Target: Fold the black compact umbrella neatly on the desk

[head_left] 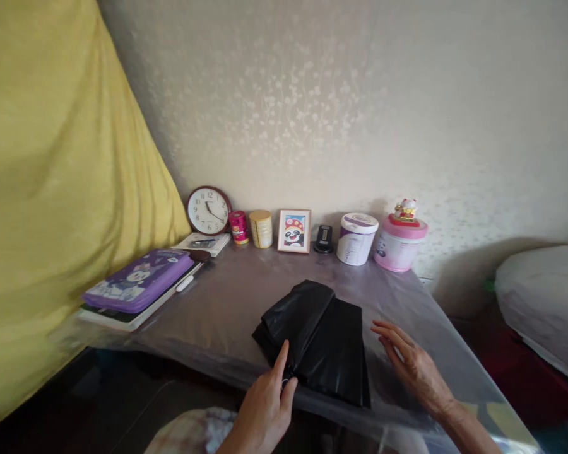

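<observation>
A black folding umbrella [329, 343] lies at the front edge of the table, its loose fabric panels fanned out to the right. My left hand [267, 400] is closed around its near end, index finger stretched along the fabric and thumb beside it. Most of the part inside that hand is hidden. To the right of the panels, my right hand [409, 359] hovers over the table with its fingers apart, touching nothing that I can see.
A clear cover lies over the table [208, 302]. At left, a purple case [139, 277] rests on books. Along the wall stand a clock [209, 210], a picture frame [294, 231], a white tub [357, 239] and a pink tub [400, 246] bearing a cat figurine [406, 209].
</observation>
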A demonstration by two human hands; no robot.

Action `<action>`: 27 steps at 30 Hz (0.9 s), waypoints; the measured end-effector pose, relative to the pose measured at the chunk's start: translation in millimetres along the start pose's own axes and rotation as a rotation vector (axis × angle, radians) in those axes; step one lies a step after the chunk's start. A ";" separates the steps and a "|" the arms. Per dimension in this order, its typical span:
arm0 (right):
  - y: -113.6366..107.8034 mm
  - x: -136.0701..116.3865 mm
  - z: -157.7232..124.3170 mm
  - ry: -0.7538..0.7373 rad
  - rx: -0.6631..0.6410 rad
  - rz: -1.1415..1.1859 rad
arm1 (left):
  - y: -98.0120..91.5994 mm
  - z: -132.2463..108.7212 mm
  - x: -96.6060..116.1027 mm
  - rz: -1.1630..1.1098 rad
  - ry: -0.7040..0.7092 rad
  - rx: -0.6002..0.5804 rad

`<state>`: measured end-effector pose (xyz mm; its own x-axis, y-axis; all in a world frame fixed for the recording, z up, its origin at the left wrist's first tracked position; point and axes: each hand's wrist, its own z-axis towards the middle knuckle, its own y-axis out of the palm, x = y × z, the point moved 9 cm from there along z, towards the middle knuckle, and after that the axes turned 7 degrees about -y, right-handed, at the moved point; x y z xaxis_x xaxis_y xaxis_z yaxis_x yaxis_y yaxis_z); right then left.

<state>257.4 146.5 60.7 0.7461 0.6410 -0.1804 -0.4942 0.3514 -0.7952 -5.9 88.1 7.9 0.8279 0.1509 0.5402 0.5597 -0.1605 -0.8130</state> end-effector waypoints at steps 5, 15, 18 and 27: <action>6.7 -20.8 -5.2 0.019 -0.056 0.089 | -0.5 0.3 1.0 -0.025 -0.012 -0.037; 16.2 -65.9 10.4 -0.179 -0.155 0.123 | -0.8 -0.5 1.9 -0.092 -0.029 -0.065; 15.4 -69.3 15.5 -0.185 -0.162 0.144 | -1.5 -0.8 1.7 -0.106 -0.036 -0.061; 11.3 -80.5 63.0 -0.170 -0.001 0.227 | -2.4 -0.3 4.2 -0.101 -0.019 -0.045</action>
<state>163.6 141.8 102.7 0.5304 0.8087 -0.2543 -0.6395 0.1847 -0.7463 -3.8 88.8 12.2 0.7666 0.1865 0.6145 0.6417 -0.1868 -0.7439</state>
